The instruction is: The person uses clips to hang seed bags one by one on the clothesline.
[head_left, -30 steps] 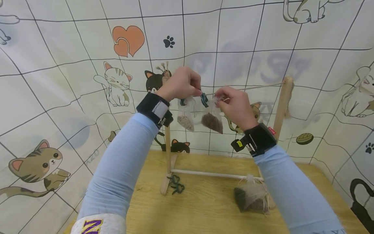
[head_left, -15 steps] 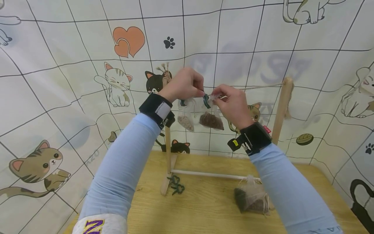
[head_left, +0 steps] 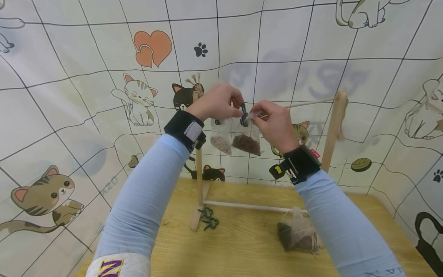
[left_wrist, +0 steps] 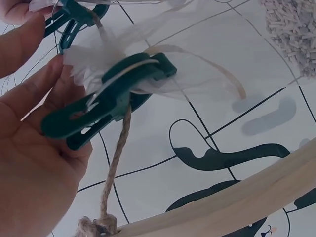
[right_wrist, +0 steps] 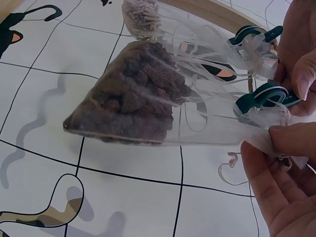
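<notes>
My left hand (head_left: 221, 102) pinches the handles of a green spring clip (head_left: 244, 117) between thumb and fingers. The clip's jaws sit at the neck of a sheer drawstring bag of brown lumps (right_wrist: 133, 98), by the rope. With thumb and fingertips, my right hand (head_left: 275, 125) pinches that bag's gathered top just right of the clip. Just to the left hangs a second sheer bag with pale bits (head_left: 220, 144), held on the rope by another green clip (left_wrist: 111, 98). Whether the pinched clip's jaws grip the rope, I cannot tell.
The rope (head_left: 311, 103) runs to a wooden post (head_left: 335, 130) at right; a left post (head_left: 199, 177) and a white bottom bar (head_left: 242, 206) complete the frame. Several loose green clips (head_left: 209, 218) lie on the table (head_left: 238, 246). Filled sheer bags (head_left: 299, 232) rest at right.
My right hand has moved slightly left, bringing the bag top to the clip. The clip has turned more upright in my left hand, and the brown-filled bag has swung left.
</notes>
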`<state>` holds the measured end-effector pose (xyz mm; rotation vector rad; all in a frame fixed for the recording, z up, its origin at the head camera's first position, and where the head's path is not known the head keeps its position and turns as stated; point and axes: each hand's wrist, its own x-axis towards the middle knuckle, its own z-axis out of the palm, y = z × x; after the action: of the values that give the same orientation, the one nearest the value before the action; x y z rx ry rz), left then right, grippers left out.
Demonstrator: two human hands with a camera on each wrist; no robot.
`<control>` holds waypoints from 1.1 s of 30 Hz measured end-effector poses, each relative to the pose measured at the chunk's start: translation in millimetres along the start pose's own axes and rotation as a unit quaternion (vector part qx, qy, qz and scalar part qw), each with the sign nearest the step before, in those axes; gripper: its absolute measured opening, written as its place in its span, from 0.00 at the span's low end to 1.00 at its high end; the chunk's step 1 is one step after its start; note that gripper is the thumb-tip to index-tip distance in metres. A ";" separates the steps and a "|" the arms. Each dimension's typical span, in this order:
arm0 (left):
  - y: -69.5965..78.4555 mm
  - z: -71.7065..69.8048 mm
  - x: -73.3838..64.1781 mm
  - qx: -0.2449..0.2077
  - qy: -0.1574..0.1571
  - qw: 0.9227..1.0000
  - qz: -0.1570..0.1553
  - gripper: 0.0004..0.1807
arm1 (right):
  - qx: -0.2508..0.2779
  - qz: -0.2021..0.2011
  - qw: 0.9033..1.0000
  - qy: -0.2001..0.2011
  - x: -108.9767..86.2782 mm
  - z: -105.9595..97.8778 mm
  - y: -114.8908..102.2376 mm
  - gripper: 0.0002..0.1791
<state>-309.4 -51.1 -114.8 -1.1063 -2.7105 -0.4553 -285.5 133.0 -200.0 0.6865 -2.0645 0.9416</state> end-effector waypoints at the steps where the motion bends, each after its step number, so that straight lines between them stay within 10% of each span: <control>1: 0.4 -0.5 -0.4 0.001 -0.004 1.000 0.001 0.14 | -0.001 -0.001 1.000 0.000 -0.2 -0.2 0.2 0.05; 6: 3.8 -1.0 -3.5 0.026 -0.016 1.000 0.003 0.17 | -0.007 -0.011 1.000 -0.003 -1.5 -1.1 2.3 0.07; 13: 12.7 4.5 -17.5 0.177 0.002 0.984 0.005 0.26 | -0.025 -0.018 0.999 -0.037 -6.1 -8.9 4.4 0.11; 20: 19.1 12.3 -56.4 0.179 0.111 0.976 0.062 0.23 | -0.024 0.008 0.996 -0.085 -13.8 -31.7 3.2 0.15; 27: 13.7 30.3 -92.8 0.148 0.236 0.949 0.151 0.17 | -0.043 0.007 0.998 -0.051 -30.1 -58.2 7.1 0.13; 33: 4.9 60.2 -112.1 0.132 0.299 0.932 0.157 0.15 | -0.014 0.016 0.999 -0.023 -62.7 -69.1 18.0 0.14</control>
<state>-229.6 -100.0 -201.2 -1.0784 -1.9591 -0.2989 -234.0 208.3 -226.7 0.6683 -2.1317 0.9210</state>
